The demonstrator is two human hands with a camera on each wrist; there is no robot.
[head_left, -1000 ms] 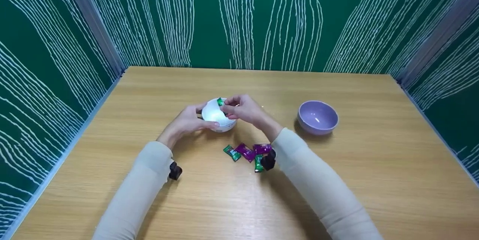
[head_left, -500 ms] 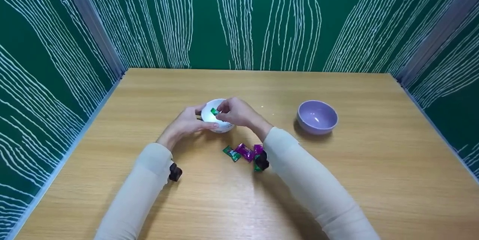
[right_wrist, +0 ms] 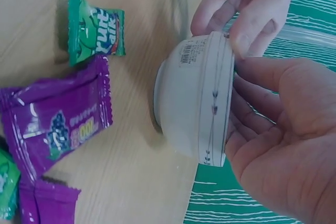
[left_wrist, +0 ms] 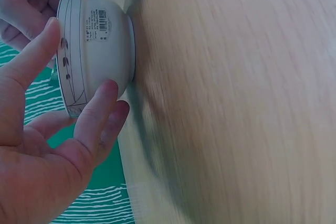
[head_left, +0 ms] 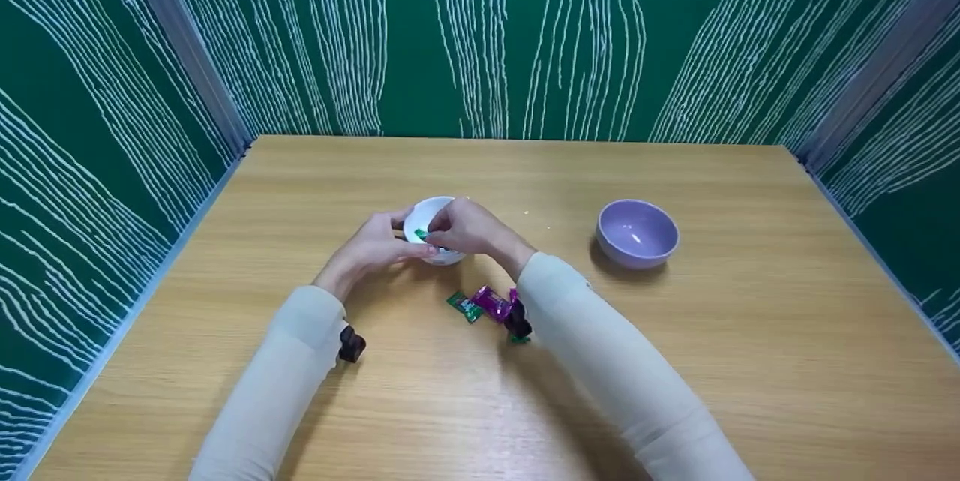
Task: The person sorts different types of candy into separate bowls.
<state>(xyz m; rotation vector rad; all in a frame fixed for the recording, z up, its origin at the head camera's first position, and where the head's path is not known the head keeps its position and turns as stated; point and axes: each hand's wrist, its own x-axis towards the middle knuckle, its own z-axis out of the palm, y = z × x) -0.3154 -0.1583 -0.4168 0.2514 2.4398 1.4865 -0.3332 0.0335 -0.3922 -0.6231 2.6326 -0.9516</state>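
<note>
A white bowl (head_left: pixel 448 259) stands on the table, with a barcode label and a fine leaf pattern on its wall in the left wrist view. My left hand (head_left: pixel 377 242) grips it from the left, thumb near the rim and fingers around the side. My right hand (head_left: pixel 471 227) reaches over the rim and pinches a green-wrapped candy (head_left: pixel 421 234) inside the bowl; its fingertips are hidden behind the wall in the right wrist view. Nearer the front lie a green candy (right_wrist: pixel 96 30) and a purple candy (right_wrist: pixel 63 121), with more wrapped candies partly behind the right wrist.
A purple bowl (head_left: pixel 637 232) stands to the right on the wooden table (head_left: pixel 360 173). Small pale specks lie between the two bowls. Green walls with white wavy lines close in the back and sides. A black wrist camera (head_left: pixel 352 344) sits under the left sleeve.
My right hand has moved left and down into the white bowl, carrying the green candy from the rim to the inside. The left hand has kept its hold on the bowl.
</note>
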